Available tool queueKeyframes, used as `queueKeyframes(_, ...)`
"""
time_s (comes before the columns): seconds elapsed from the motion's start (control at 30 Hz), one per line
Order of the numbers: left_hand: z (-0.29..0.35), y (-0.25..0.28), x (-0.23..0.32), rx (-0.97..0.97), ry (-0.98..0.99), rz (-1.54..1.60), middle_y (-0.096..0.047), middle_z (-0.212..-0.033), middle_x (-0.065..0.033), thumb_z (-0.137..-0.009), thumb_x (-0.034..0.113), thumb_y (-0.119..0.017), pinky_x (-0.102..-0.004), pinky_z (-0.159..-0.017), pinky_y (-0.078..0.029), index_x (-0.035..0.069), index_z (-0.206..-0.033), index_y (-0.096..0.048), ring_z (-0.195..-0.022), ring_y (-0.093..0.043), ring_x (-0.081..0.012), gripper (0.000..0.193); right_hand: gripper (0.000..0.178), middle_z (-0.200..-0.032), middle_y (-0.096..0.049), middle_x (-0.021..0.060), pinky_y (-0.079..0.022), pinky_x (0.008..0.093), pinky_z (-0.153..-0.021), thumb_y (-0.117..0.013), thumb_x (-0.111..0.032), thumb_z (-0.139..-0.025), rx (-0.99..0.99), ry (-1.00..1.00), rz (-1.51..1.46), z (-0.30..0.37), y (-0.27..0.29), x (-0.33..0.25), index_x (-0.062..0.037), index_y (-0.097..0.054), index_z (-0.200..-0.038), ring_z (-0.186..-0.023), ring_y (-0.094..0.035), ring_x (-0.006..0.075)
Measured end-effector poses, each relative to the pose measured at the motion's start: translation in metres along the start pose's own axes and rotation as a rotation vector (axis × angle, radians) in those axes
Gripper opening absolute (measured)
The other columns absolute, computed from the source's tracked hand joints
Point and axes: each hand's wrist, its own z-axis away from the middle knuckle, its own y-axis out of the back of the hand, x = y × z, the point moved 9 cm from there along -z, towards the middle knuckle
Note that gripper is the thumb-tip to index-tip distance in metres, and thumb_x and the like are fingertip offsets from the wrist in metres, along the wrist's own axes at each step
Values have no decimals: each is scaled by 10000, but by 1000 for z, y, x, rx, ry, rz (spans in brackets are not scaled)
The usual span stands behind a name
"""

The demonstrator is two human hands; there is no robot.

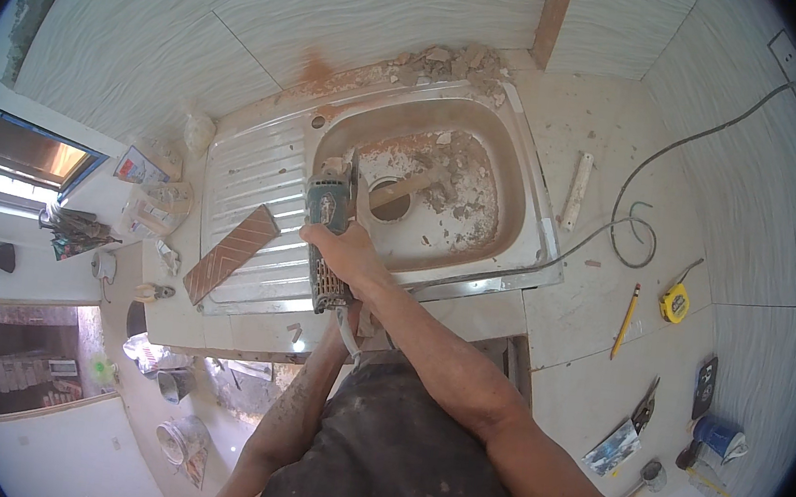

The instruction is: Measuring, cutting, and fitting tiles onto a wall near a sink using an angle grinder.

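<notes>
Right hand [347,251] grips the green angle grinder [329,204] over the steel sink [519,188]. Left hand [356,320], mostly hidden, is near the tool's rear; its grip cannot be determined.

Single head-worn fisheye view, facing down past forearms [464,362] onto sink [257,161], near; walls [755,218] curve toward view's rim.

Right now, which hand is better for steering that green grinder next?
Probably the right hand: it grips the grinder at mid-body, with its thumb on the near side of the green part. The left forearm reaches toward the rear end, but its hand is too hidden to judge.
</notes>
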Motion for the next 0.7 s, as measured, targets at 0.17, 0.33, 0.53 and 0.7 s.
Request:
queueKeyframes(0.17, 10, -2, 9, 67, -71, -263, -621, -1383, -79, -1134, 300, -473, -426, -1052, -566, 104, -1460, -497, -1250, -645, -239, 381, 565, -1056, -724, 163, -535, 363, -843, -742, -408, -829, -24, 24, 36, 13, -1, -15, 51, -706, -1158, -947, -686, 233)
queueKeyframes(0.33, 11, -7, 9, 155, 8, -170, -602, -1409, -75, -1134, 278, -472, -422, -1072, -555, 104, -1473, -479, -1276, -628, -234, 381, 570, -1037, -726, 163, -534, 369, -854, -745, -409, -823, 5, 63, 51, 14, 1, -18, 47, -708, -1162, -940, -688, 246)
queueKeyframes(0.53, 16, -14, 14, 111, -36, -231, -570, -1449, -71, -1129, 263, -490, -415, -1093, -541, 103, -1490, -450, -1308, -603, -223, 397, 516, -1012, -713, 132, -535, 361, -813, -749, -377, -831, 15, 27, 34, 10, -1, -9, 41, -706, -1130, -898, -675, 214)
queueKeyframes(0.7, 5, -3, 10, 12, -125, -348, -587, -1423, -70, -1122, 280, -511, -411, -1061, -557, 104, -1474, -466, -1273, -626, -220, 396, 502, -976, -703, 112, -529, 344, -754, -747, -372, -835, -28, -1, 11, 9, 0, -7, 39, -702, -1120, -850, -662, 188)
